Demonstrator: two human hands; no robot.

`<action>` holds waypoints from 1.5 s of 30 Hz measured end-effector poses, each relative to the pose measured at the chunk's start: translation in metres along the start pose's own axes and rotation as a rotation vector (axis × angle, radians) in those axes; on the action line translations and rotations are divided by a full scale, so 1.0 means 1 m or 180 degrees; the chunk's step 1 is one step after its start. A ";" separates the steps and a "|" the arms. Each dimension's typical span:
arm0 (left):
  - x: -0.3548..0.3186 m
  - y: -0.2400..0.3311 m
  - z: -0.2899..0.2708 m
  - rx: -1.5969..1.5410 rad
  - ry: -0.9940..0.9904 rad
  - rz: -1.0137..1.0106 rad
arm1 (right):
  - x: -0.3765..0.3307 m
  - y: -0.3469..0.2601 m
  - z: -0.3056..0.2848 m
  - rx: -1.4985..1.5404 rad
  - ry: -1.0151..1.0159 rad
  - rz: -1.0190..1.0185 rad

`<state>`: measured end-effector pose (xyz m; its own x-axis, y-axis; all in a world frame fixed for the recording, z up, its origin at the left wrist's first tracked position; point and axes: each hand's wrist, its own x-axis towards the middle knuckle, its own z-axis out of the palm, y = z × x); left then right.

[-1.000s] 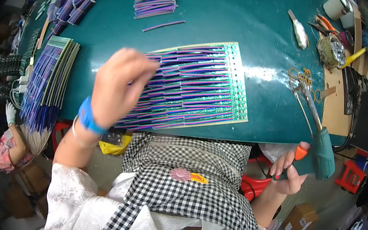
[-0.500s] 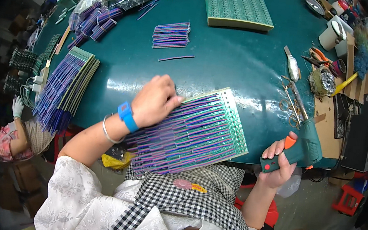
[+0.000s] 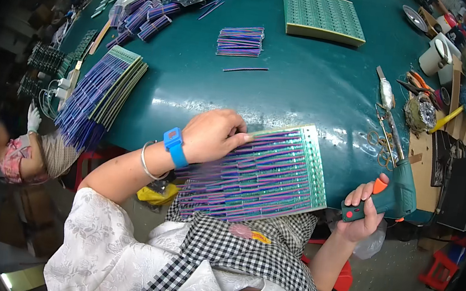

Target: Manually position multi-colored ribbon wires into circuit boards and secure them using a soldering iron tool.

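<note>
My left hand (image 3: 214, 134), with a blue wristband and a bangle, is closed at the far edge of a green circuit board panel (image 3: 318, 176). Its thumb presses on that edge; the curled fingers are partly hidden. Rows of purple, blue and red wires (image 3: 264, 175) cover most of the panel, which lies slanted over the table's near edge and my checked apron. My right hand (image 3: 362, 217) is wrapped round the green handle of a soldering gun (image 3: 404, 193) with an orange trigger. The gun's metal barrel points away across the table, apart from the panel.
A bundle of cut wires (image 3: 240, 41) and a single wire (image 3: 246, 69) lie beyond the panel. Stacked bare boards (image 3: 325, 18) sit far off; wired boards (image 3: 99, 97) are piled left. Scissors (image 3: 384, 152) and pliers (image 3: 418, 84) lie right. A co-worker (image 3: 25, 152) is at left.
The whole view has shifted, so most things appear farther right. The panel's right side has come slightly nearer me, with my left hand still at its far edge. My right hand keeps the soldering gun.
</note>
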<state>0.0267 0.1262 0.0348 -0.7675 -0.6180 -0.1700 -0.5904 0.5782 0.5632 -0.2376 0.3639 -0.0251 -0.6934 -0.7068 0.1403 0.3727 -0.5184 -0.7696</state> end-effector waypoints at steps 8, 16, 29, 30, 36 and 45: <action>-0.014 0.007 0.002 -0.0876 -0.0057 0.0252 | -0.003 0.011 -0.012 0.0252 -0.0094 -0.0061; -0.058 -0.037 -0.121 -0.1349 0.0659 -0.0220 | -0.004 0.000 -0.008 -0.0283 -0.0028 0.0019; -0.179 -0.306 -0.282 -0.1617 0.1572 -0.2000 | 0.004 -0.001 -0.011 -0.0363 -0.0073 0.0074; -0.184 -0.319 -0.278 -0.1320 0.1590 -0.2010 | 0.004 0.000 -0.011 -0.0334 -0.0116 0.0129; -0.149 -0.221 -0.276 0.2757 0.0692 -0.3171 | 0.003 -0.002 -0.004 -0.0362 0.0054 0.0078; -0.011 -0.054 -0.204 0.2687 0.0406 -0.0218 | 0.004 -0.005 0.005 -0.0509 0.0285 0.0001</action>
<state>0.1182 -0.0066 0.1709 -0.7193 -0.6920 -0.0608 -0.6615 0.7090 -0.2444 -0.2386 0.3614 -0.0172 -0.7482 -0.6574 0.0896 0.2750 -0.4301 -0.8599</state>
